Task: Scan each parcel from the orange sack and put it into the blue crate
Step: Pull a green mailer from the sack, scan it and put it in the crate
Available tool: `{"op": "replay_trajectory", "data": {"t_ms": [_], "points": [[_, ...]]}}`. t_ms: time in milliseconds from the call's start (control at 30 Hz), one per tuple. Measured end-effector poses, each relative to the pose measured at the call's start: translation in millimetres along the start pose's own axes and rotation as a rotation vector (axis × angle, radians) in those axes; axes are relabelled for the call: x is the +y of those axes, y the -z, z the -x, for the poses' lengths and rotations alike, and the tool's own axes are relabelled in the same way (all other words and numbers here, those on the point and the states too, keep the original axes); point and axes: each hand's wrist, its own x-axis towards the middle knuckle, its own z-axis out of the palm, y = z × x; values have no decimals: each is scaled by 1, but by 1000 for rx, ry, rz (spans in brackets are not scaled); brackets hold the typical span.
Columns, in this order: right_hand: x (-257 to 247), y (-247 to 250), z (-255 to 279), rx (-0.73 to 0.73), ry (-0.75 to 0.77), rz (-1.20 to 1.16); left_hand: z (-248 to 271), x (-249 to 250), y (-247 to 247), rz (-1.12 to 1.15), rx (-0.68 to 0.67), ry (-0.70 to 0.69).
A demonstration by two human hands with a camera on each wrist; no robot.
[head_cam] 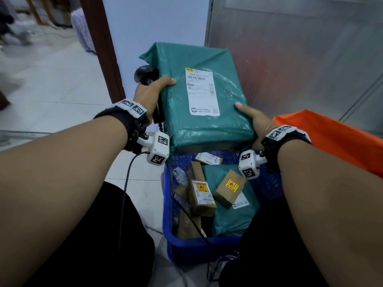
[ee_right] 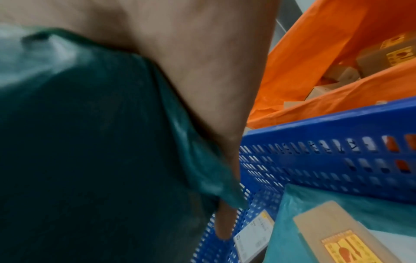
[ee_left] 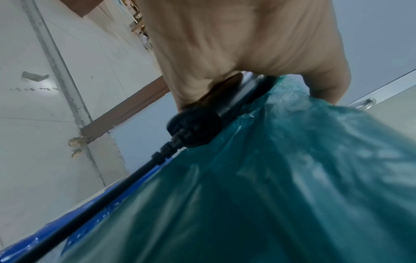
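Both hands held a big green parcel above the far end of the blue crate, its white label facing up. The left hand gripped the parcel's left edge, thumb laid on top, and in the same grasp its fingers were wrapped round the handle of a black scanner, pressed between palm and parcel. The scanner's black cable hung down from the handle past the left forearm. In the left wrist view the scanner's butt end lay against the green wrapping. The right hand clasped the near right corner of the parcel, thumb on top; in the right wrist view its fingers reached underneath the wrapping.

Inside the crate lay a green mailer, two small brown boxes with yellow and red stickers, and another labelled box near the far wall. The orange sack stood just right of the crate; the right wrist view showed more brown boxes in its open mouth. A tiled floor stretched away on the left.
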Motion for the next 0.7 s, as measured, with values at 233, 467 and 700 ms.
{"op": "replay_trajectory", "data": {"t_ms": [233,467,700], "points": [[-9,-8,1,-84,-2,-97,-4,-5,8,-9,8,52],[-15,-24,-1,-18,111,-114,-16,-8,6,-72,212,56],[-15,-29,-13,254,170,-17,-22,-7,2,-22,281,71]]}}
